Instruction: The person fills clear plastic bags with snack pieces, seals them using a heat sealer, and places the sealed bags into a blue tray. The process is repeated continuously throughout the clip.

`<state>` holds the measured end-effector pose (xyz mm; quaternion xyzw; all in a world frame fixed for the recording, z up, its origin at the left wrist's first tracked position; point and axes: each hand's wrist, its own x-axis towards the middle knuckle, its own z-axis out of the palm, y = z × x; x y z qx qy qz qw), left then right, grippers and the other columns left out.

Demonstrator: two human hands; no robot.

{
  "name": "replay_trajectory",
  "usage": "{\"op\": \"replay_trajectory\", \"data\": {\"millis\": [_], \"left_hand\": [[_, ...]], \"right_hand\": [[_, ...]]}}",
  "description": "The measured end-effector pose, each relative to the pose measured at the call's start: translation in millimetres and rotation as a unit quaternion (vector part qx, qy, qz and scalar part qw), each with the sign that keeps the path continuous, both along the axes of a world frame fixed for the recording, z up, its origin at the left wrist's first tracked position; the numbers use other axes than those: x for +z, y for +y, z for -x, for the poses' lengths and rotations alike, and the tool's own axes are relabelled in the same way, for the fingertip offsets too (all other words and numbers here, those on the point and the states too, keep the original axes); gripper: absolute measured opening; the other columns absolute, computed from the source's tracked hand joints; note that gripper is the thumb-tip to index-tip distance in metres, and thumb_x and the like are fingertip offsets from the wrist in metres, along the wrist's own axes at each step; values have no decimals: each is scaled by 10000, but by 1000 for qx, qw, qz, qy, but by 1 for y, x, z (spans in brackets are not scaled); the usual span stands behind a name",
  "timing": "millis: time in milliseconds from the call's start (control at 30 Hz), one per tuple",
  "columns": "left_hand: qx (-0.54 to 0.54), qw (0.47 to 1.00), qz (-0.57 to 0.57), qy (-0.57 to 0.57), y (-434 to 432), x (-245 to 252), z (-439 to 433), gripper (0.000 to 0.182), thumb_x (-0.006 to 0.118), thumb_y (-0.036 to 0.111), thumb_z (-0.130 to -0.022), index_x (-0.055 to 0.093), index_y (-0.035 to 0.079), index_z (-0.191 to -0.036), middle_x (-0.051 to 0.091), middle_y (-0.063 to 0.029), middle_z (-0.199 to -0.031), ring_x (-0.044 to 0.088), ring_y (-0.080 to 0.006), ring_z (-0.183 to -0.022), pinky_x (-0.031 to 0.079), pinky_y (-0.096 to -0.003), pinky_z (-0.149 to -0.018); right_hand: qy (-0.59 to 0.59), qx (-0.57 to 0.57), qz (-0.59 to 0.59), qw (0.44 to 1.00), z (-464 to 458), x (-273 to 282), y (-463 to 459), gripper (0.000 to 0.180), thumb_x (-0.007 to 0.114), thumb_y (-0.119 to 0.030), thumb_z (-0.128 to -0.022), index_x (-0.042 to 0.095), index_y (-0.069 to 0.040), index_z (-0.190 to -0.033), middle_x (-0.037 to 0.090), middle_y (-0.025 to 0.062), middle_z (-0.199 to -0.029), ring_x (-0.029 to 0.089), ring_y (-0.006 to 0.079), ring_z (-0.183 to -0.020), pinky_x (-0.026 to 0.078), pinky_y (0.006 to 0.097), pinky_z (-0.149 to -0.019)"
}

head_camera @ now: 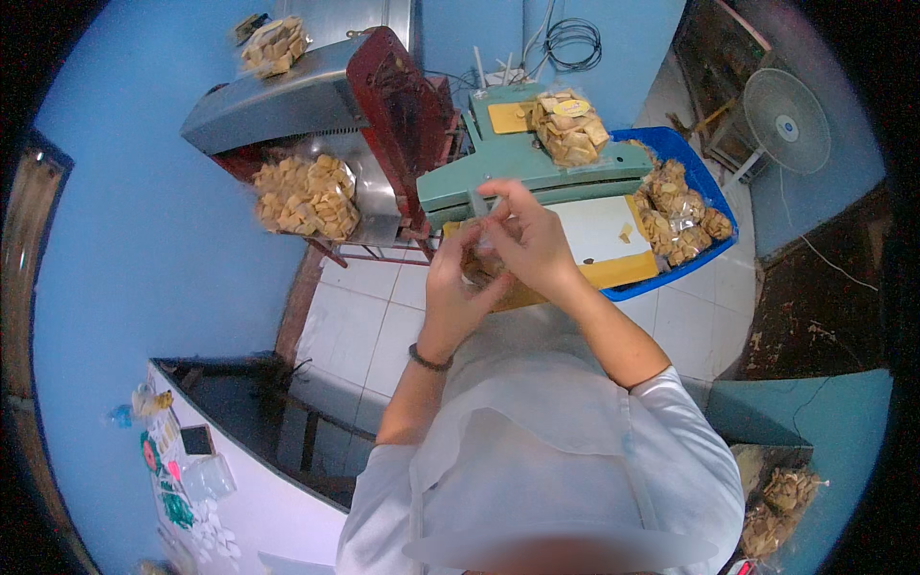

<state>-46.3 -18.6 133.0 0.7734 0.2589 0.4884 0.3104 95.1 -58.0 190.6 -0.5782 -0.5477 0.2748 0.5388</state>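
Note:
My left hand (pixel 460 284) and my right hand (pixel 533 241) meet in front of me, fingers pinching the gathered top of a clear plastic bag (pixel 479 204). The bag's lower part is mostly hidden by my left hand, though brownish contents show between the fingers. Motion blurs the fingertips. Just beyond them stands a green bag sealing machine (pixel 496 183) with a white work plate (pixel 600 226) edged in yellow. On top of the machine rests a filled bag of square crackers (pixel 569 133) with a yellow label. A small yellow scrap (pixel 625 233) lies on the plate.
A blue plastic tub (pixel 708 255) of bagged crackers stands right of the machine. At left, a large cracker bag (pixel 309 198) sits beside a red metal machine (pixel 395 108). A fan (pixel 787 122) stands at far right. A white table (pixel 266 517) with small items is at lower left.

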Motion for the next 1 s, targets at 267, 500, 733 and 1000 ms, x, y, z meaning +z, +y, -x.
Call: {"op": "replay_trajectory", "data": {"millis": [267, 500, 733, 1000], "left_hand": [[0, 983, 164, -86, 42, -21, 12, 78, 654, 68, -938, 675, 4, -977, 686, -18, -932, 586, -74, -846, 473, -229, -767], [-51, 986, 135, -87, 43, -20, 6, 356, 739, 63, -853, 584, 32, -1173, 651, -55, -1117, 597, -137, -1039, 467, -290, -918], [-50, 985, 159, -50, 35, -21, 8, 585, 820, 114, -771, 506, 51, -1261, 625, -122, -1217, 603, -219, -1129, 464, -344, -967], [-19, 986, 159, -45, 40, -38, 9, 595, 823, 125, -769, 503, 53, -1265, 611, -123, -1193, 598, -237, -1117, 457, -349, -974]], "right_hand": [[-104, -93, -73, 987, -23, -19, -10, 266, 700, -58, -873, 616, -52, -1126, 634, 41, -994, 624, 121, -947, 524, 256, -720], [-117, -12, -17, 993, -26, -50, -2, 140, 706, -80, -858, 690, -13, -979, 633, 67, -1025, 627, 163, -928, 513, 290, -743], [-106, 12, -8, 994, -28, -51, 0, 184, 725, -133, -843, 692, -23, -986, 664, 119, -1003, 667, 267, -888, 544, 330, -757], [-149, 37, 14, 988, -27, -57, -1, 319, 760, -133, -812, 657, -23, -1092, 635, 101, -1118, 646, 250, -1035, 528, 347, -896]]}}
